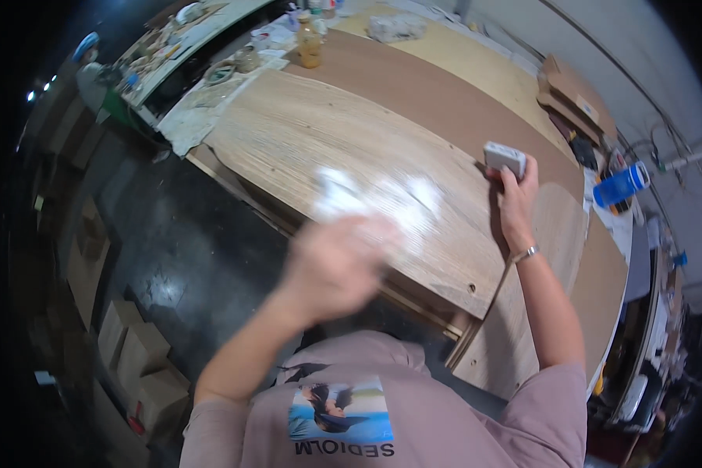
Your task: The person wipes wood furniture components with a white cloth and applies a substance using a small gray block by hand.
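A wood-grain panel [343, 125] lies across the workbench in front of me, with small holes along its edges. Over its near part my left hand [337, 261] is smeared by motion. White, blurred material that looks like a cloth [413, 203] spreads from its fingers over the panel; its edges cannot be made out. At the panel's right end my right hand [516, 199] is closed around a small white-and-grey block [505, 155], held up by its near side. A second wood-grain panel [495, 347] lies beside and partly below the first.
Brown board [398, 74] covers the bench behind the panels. At the back left stands a bottle of yellowish liquid [309, 45]. Cardboard [573, 97] and a blue bottle [621, 186] are at the right. Cartons [144, 355] sit on the floor at left; another person [97, 82] stands beyond.
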Demonstrator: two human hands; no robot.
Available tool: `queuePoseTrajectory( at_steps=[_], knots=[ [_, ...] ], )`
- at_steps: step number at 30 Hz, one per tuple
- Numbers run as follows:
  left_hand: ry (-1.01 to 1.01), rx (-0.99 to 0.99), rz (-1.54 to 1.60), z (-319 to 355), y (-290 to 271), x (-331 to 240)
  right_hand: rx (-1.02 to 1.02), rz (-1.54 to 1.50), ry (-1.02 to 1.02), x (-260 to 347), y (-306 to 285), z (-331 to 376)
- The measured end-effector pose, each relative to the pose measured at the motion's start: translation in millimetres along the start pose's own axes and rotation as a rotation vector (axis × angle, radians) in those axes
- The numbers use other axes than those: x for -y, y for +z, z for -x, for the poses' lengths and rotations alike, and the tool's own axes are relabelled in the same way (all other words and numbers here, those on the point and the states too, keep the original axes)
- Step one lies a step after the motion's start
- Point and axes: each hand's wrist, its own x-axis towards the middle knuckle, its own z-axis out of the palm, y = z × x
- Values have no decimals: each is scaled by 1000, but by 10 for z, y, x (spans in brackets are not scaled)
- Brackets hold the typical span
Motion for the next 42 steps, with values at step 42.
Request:
queuePoseTrajectory(
  at_steps=[42],
  knots=[
    [184,54,286,-195,-1504,3656,-205,636,87,96,3410,-991]
  ],
)
